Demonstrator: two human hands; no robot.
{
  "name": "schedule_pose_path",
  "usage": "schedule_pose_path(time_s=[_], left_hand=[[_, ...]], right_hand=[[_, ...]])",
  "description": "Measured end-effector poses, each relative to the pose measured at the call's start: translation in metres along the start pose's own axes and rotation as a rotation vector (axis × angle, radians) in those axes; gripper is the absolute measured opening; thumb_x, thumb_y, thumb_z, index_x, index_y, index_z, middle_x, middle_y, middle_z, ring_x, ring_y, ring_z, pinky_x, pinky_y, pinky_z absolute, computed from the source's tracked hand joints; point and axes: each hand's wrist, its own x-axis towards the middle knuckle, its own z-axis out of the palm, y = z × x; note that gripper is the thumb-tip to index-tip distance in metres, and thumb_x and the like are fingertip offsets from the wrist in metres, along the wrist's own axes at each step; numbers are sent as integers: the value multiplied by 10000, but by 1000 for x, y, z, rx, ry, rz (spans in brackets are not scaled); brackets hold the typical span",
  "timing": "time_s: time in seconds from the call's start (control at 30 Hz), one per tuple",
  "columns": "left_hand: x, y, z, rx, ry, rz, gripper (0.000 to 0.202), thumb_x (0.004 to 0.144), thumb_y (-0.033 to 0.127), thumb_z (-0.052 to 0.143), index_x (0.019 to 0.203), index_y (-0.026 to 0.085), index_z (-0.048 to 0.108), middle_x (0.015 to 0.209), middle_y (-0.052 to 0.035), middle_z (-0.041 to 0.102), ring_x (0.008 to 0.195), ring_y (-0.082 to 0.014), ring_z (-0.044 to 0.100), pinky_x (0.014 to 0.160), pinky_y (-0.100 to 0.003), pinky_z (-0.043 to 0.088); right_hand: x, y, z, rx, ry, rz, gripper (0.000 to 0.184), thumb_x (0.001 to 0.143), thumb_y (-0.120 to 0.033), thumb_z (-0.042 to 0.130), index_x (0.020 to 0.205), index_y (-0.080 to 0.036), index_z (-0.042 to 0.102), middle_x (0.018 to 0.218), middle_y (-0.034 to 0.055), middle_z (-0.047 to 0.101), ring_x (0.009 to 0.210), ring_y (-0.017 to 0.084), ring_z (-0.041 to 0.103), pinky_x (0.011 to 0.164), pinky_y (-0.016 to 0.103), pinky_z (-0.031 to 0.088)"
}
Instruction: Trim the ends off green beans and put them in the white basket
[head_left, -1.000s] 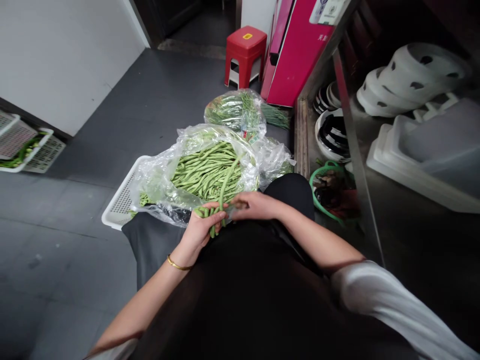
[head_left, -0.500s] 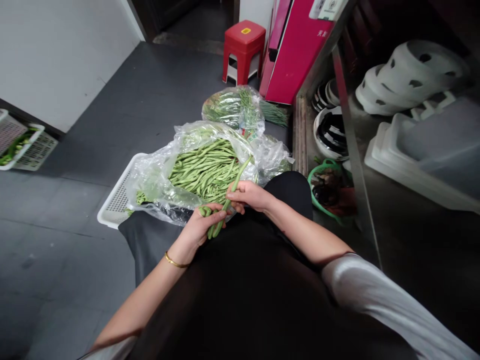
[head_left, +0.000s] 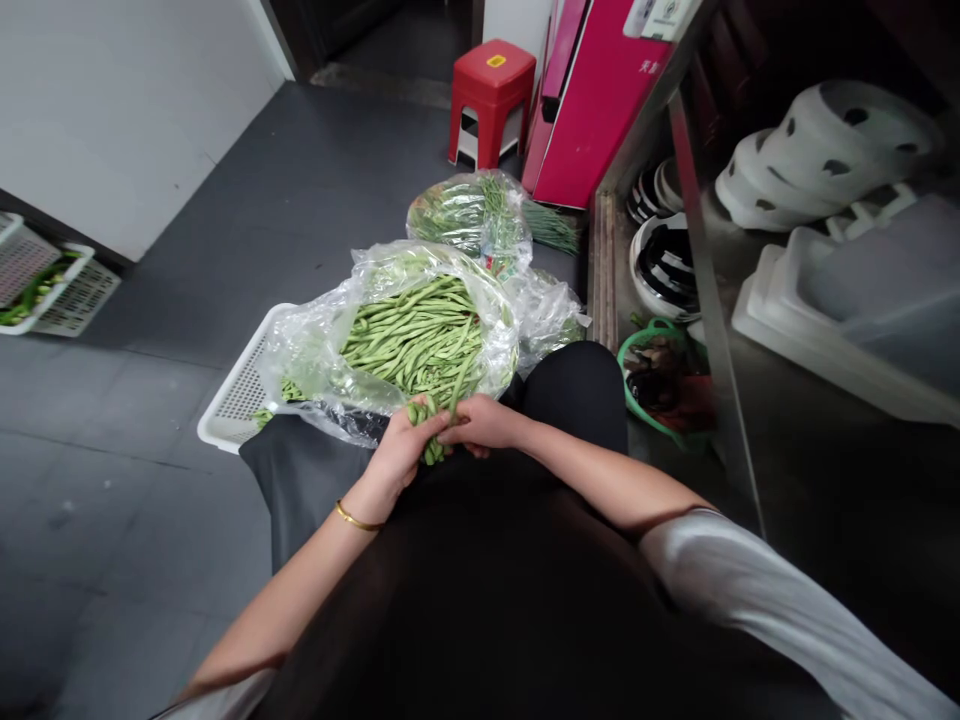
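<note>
Stretching beyond green beans point(head_left: 412, 335), grey tiled floor point(head_left: 247, 215)

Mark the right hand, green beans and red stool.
Right hand point(head_left: 485, 421): head view, back of the hand.
Green beans point(head_left: 414, 336): head view, middle of the pile.
Red stool point(head_left: 491, 97): head view, side below the seat.

Green beans point(head_left: 434, 454) sit bunched in the left hand point(head_left: 396, 447), ends poking out below the thumb; one long bean point(head_left: 457, 394) juts up at the right hand point(head_left: 486, 421), and beyond, a slender green heap point(head_left: 412, 335) fills the open clear bag point(head_left: 319, 340).
</note>
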Motion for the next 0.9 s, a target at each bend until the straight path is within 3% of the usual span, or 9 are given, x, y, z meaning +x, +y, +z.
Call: schedule_pose_path(time_s=[0.13,0.23,0.33,0.43,0.5,0.57,0.67,0.73,0.9], left_hand=[[-2,-6,0,90,0,-26,311,628,293,762,793,141,546,613,18,609,444,-91,542,421,-198,443],[-2,-4,-2,57,24,-22,310,625,287,762,796,150,543,576,26,598,434,-96,547,405,-184,419],[-6,2,-2,37,-34,-67,272,660,289,731,783,159,526,526,18,589,374,-98,510,354,-179,366],[-10,6,2,98,-106,-88,254,658,276,729,775,143,546,532,1,598,356,-86,486,341,-174,344],[-8,5,2,135,-110,-88,244,639,262,734,756,136,562,526,2,590,365,-90,492,343,-178,351],[-3,2,0,159,-49,-91,202,636,242,714,704,137,556,485,13,563,347,-89,473,329,-180,344],[6,-2,-5,122,161,-64,174,627,202,676,613,147,511,436,32,519,330,-77,450,329,-173,347],[8,-1,-8,29,216,-38,182,622,203,674,618,150,500,468,31,536,366,-81,485,361,-174,386],[-6,6,-6,-12,-36,-63,226,668,252,699,758,153,516,596,11,593,447,-116,567,387,-194,430]], right_hand=[[-4,-8,6,-312,116,-118,260,797,-389,584,697,-151,615,522,-34,543,492,86,524,500,193,378],[-11,-15,-4,-483,178,-170,370,738,-464,640,575,-145,546,518,-33,504,541,89,499,524,201,340],[-16,-15,-30,-285,225,-79,410,772,-553,559,669,-159,515,463,-66,442,441,80,449,460,198,330],[-18,-16,-46,-28,277,-122,320,842,-491,484,874,-174,501,499,-76,487,416,93,482,450,208,384],[-21,-21,-40,-40,344,-216,248,863,-417,475,891,-171,500,557,-52,535,477,102,530,502,220,424],[-27,-29,-22,-213,420,-344,209,881,-359,456,840,-166,524,631,-8,586,579,115,569,579,230,440],[-36,-35,8,-530,305,-609,214,885,-338,460,817,-169,572,770,51,647,745,146,600,671,246,437],[-36,-33,16,-597,251,-651,209,899,-319,450,859,-167,589,830,62,665,781,146,611,692,243,437],[-23,-12,3,-595,379,-480,225,933,-281,405,975,-143,578,904,74,683,801,146,633,711,241,439]])
